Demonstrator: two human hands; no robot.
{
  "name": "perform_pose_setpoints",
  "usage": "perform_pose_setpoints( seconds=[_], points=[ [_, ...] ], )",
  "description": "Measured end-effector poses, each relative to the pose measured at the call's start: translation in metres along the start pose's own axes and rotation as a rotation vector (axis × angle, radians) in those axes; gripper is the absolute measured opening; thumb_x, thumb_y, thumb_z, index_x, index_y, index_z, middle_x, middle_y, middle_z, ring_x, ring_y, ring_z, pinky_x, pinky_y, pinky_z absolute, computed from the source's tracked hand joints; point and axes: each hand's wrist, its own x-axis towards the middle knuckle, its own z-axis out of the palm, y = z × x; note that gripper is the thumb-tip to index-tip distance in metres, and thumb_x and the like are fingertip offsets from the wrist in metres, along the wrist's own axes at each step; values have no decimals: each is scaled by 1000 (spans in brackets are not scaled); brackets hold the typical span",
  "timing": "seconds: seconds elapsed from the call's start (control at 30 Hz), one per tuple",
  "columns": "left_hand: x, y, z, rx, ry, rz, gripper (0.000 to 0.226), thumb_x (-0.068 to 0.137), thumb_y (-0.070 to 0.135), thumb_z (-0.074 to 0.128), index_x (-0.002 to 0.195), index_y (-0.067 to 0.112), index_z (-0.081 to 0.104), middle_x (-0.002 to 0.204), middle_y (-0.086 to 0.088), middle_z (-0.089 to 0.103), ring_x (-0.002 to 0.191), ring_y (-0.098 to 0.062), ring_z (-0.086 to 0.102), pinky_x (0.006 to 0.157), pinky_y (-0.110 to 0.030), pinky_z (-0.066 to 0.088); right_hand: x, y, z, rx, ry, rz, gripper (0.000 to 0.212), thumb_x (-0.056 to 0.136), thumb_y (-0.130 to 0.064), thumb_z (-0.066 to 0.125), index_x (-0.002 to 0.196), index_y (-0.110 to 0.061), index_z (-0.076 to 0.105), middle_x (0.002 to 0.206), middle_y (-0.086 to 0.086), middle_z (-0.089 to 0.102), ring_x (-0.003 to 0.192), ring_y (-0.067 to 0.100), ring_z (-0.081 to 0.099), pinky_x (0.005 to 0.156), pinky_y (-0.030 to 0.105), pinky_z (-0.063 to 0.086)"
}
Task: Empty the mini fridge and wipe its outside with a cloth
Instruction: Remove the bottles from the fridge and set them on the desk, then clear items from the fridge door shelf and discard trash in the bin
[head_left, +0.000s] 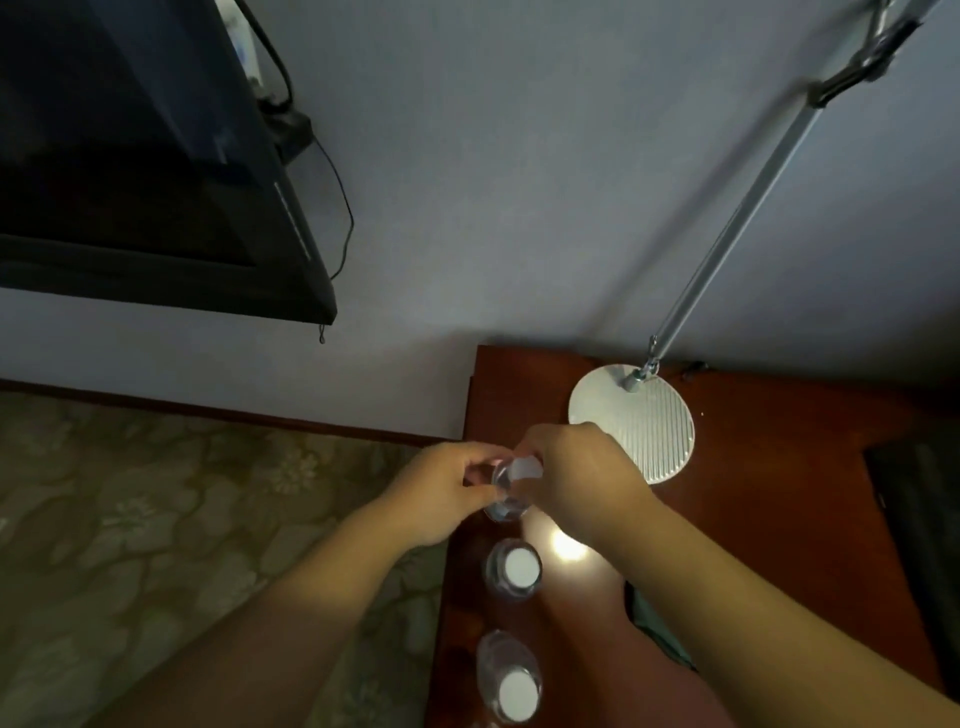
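One wide-angle camera worn on the head looks steeply down and forward over the wooden table (779, 519), which fills the lower right of the frame. The left hand (441, 493) and right hand (582, 483) meet on a bottle (511, 488) close below the lens, at centre. The wall (519, 182) fills the top, a television (156, 182) the upper left, and carpet (156, 519) the lower left.

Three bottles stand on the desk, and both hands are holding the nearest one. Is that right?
Not quite. The head view shows the left hand and right hand holding the farthest bottle, not the nearest. The rest is right: all three stand on the desk.
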Motion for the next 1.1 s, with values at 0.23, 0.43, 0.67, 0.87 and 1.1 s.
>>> perform_pose_setpoints(
  seconds=[0.23, 0.43, 0.67, 0.87, 1.1],
  points=[
    [-4, -8, 9, 43, 21, -16, 46, 91, 23, 73, 132, 39, 61, 103, 25, 69, 93, 7, 63, 86, -23, 52, 0, 8, 14, 127, 35, 22, 19, 80, -37, 75, 96, -27, 71, 87, -4, 71, 79, 19, 64, 60, 25, 39],
    [-22, 18, -6, 152, 76, -35, 52, 92, 34, 70, 141, 36, 53, 129, 17, 61, 105, 2, 59, 93, -28, 52, -29, 19, -4, 135, 68, 15, 45, 84, -42, 75, 123, -23, 66, 111, 0, 72, 101, 21, 68, 82, 29, 54],
    [-58, 97, 4, 270, 94, 154, 53, 89, 41, 72, 139, 36, 54, 130, 19, 57, 109, 5, 56, 96, -23, 45, -120, 60, -44, 159, 215, 131, 64, 83, -52, 73, 141, -33, 52, 135, -4, 63, 118, 17, 61, 95, 33, 51],
    [-107, 190, 90, 480, 48, 407, 63, 87, 46, 72, 144, 37, 47, 136, 15, 52, 120, -3, 53, 101, -27, 45, -269, 122, -63, 141, 426, 271, 59, 86, -50, 72, 140, -33, 53, 137, -9, 61, 120, 13, 60, 100, 28, 47],
    [-184, 277, 275, 498, -122, 694, 63, 90, 51, 67, 146, 46, 40, 141, 25, 47, 124, 4, 47, 104, -27, 44, -504, 218, -43, 230, 610, 594, 54, 86, -53, 71, 135, -38, 56, 127, -10, 65, 107, 10, 64, 87, 24, 46]
  ],
)
